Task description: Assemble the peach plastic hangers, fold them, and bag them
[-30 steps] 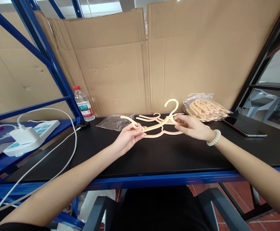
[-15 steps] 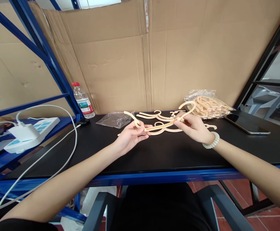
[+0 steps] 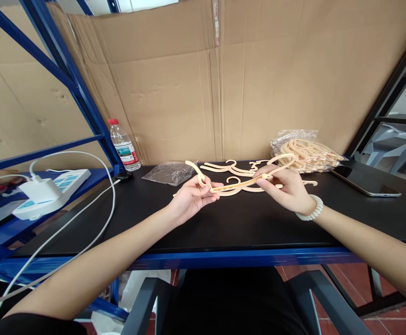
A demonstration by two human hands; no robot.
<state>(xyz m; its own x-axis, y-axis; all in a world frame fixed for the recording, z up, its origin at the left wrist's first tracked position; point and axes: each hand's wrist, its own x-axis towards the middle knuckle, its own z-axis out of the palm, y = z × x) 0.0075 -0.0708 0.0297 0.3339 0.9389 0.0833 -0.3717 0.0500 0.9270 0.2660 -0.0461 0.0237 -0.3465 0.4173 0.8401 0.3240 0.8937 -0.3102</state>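
Observation:
A cream plastic hanger [image 3: 237, 185] is held up over the black tabletop between my two hands. My left hand [image 3: 193, 199] is closed on its left part, where a curved arm sticks up past the fingers. At the other side my right hand [image 3: 285, 187], with a beaded bracelet at the wrist, pinches it near the hook [image 3: 286, 158]. Behind the held piece, more cream hangers lie flat on the table; one hanger [image 3: 229, 168] is farther back, and another hanger [image 3: 233, 180] is partly hidden by my hands.
A bag of several hangers [image 3: 309, 156] and a phone [image 3: 365, 181] lie at the right. An empty clear plastic bag [image 3: 169, 174] and a water bottle [image 3: 125, 149] are at the left back. A power strip [image 3: 54, 200] with a white cable [image 3: 113, 200] sits far left. Cardboard [image 3: 161, 88] walls the back.
My right hand has turned slightly, and the hook end of the hanger has swung a little lower and to the right. My left hand keeps its grip. The view has shifted slightly.

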